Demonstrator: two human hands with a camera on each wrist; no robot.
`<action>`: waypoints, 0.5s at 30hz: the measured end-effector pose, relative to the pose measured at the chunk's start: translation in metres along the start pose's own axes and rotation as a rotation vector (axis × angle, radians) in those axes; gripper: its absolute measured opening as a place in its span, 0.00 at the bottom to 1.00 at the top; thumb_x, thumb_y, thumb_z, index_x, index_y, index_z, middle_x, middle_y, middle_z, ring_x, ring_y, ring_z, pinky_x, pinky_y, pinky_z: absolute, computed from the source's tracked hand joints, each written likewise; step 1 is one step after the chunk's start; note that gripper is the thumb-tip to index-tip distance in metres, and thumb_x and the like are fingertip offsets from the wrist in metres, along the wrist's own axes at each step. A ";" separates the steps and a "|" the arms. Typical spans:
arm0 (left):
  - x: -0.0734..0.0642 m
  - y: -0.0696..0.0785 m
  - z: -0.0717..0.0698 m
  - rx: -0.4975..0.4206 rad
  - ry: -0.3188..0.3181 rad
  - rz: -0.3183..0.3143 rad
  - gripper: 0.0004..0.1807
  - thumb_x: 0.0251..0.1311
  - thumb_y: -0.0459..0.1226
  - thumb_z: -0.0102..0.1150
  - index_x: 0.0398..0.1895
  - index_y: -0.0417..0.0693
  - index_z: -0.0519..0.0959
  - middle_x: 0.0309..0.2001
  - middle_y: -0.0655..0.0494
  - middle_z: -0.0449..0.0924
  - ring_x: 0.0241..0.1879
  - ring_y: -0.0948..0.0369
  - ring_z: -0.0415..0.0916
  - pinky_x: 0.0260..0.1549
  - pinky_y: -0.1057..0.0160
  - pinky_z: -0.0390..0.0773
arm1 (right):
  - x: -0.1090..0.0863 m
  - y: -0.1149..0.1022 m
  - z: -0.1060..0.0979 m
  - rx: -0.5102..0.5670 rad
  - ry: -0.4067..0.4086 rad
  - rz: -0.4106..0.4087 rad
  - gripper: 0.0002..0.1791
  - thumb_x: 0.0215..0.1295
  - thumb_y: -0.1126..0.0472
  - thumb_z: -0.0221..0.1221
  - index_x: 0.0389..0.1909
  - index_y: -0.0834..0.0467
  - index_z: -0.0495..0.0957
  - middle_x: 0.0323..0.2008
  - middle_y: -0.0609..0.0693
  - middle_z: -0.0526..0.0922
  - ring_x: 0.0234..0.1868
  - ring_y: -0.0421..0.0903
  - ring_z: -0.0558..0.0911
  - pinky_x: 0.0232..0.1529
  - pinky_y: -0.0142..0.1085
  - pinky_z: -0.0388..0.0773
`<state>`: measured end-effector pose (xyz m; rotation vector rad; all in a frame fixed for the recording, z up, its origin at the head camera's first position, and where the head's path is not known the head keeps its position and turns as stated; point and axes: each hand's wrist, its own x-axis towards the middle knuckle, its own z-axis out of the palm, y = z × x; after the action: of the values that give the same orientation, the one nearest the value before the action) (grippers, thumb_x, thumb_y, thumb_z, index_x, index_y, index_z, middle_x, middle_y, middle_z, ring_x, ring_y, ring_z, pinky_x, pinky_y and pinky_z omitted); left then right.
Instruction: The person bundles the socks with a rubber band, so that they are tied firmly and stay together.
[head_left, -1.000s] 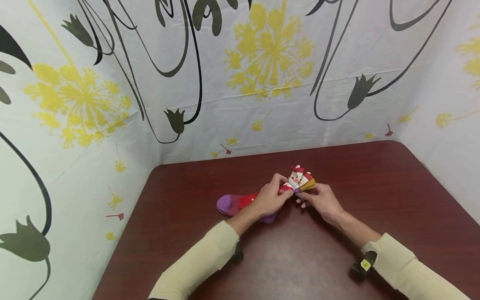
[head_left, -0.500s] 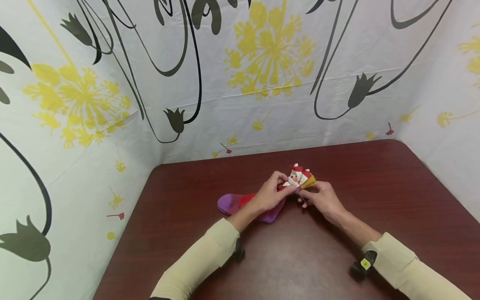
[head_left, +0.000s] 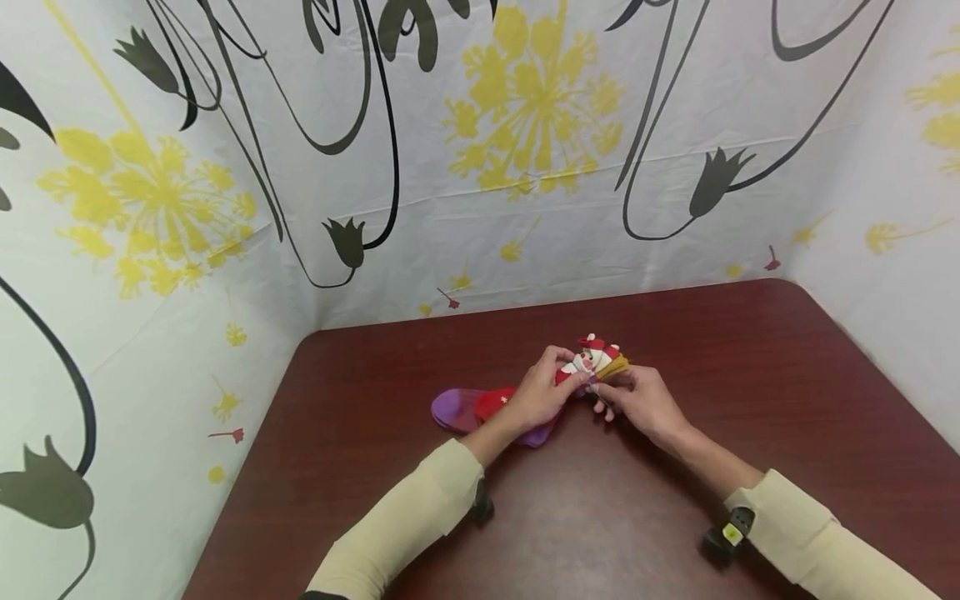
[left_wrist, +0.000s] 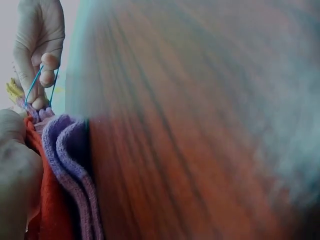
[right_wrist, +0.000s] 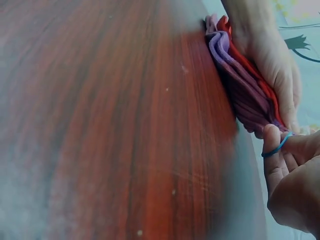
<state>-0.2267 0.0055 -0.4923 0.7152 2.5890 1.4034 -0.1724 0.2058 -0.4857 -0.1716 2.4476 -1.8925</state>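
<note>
Purple socks lie at the middle of the table with a red sock on top. At their gathered right end, a red-and-white figure with a face and a mustard-yellow end stick up. My left hand grips this bundle from above, thumb against the red fabric. My right hand pinches at the bundle's end. A thin blue elastic band is looped over its fingers in the right wrist view. In the left wrist view the stretched band runs down to the purple fabric.
The dark red-brown wooden table reaches back to a white curtain printed with flowers. A dark wrist camera sits at the right cuff, and another at the left.
Both hands stay at the bundle's right end with only slight shifts. The bundle's end rose a little half a second ago and is slightly lower now.
</note>
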 end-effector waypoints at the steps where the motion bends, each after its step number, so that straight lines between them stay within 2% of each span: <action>1: 0.000 -0.001 0.000 -0.025 0.012 -0.010 0.21 0.78 0.47 0.60 0.63 0.47 0.71 0.63 0.44 0.83 0.58 0.60 0.80 0.59 0.61 0.77 | 0.000 0.000 0.000 0.012 0.005 0.002 0.15 0.77 0.69 0.61 0.58 0.75 0.77 0.37 0.66 0.88 0.25 0.49 0.86 0.29 0.39 0.85; 3: 0.001 -0.002 -0.001 -0.079 0.043 -0.037 0.21 0.78 0.46 0.61 0.64 0.45 0.71 0.61 0.43 0.84 0.57 0.60 0.81 0.59 0.60 0.77 | -0.001 -0.001 0.000 0.030 -0.002 0.012 0.13 0.76 0.71 0.61 0.55 0.75 0.78 0.39 0.68 0.88 0.26 0.48 0.86 0.30 0.39 0.86; 5: 0.002 -0.003 -0.001 -0.132 0.068 -0.061 0.22 0.78 0.45 0.61 0.64 0.42 0.71 0.59 0.42 0.84 0.56 0.59 0.81 0.58 0.60 0.78 | -0.002 -0.002 -0.002 0.048 -0.041 0.023 0.11 0.75 0.73 0.60 0.52 0.77 0.79 0.40 0.69 0.88 0.28 0.48 0.88 0.32 0.40 0.87; 10: 0.004 -0.003 -0.002 -0.223 0.105 -0.109 0.21 0.77 0.42 0.62 0.63 0.39 0.71 0.56 0.40 0.85 0.52 0.60 0.82 0.53 0.62 0.80 | -0.002 -0.008 -0.013 0.034 -0.268 -0.012 0.08 0.73 0.76 0.60 0.47 0.79 0.82 0.39 0.69 0.88 0.33 0.52 0.89 0.37 0.44 0.89; 13: 0.005 -0.002 -0.001 -0.255 0.114 -0.132 0.21 0.76 0.41 0.63 0.63 0.39 0.72 0.55 0.38 0.86 0.49 0.60 0.83 0.51 0.63 0.81 | 0.000 -0.012 -0.021 -0.057 -0.393 -0.074 0.06 0.71 0.75 0.64 0.43 0.74 0.86 0.36 0.63 0.90 0.35 0.52 0.90 0.38 0.42 0.88; 15: 0.006 -0.002 -0.001 -0.255 0.110 -0.143 0.21 0.76 0.41 0.64 0.62 0.39 0.72 0.55 0.38 0.85 0.50 0.60 0.83 0.51 0.63 0.81 | 0.001 -0.013 -0.025 -0.156 -0.465 -0.154 0.05 0.69 0.71 0.68 0.41 0.68 0.90 0.35 0.55 0.92 0.36 0.48 0.90 0.38 0.37 0.87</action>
<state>-0.2325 0.0070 -0.4925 0.4199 2.4171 1.7263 -0.1752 0.2266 -0.4667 -0.7344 2.3011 -1.4885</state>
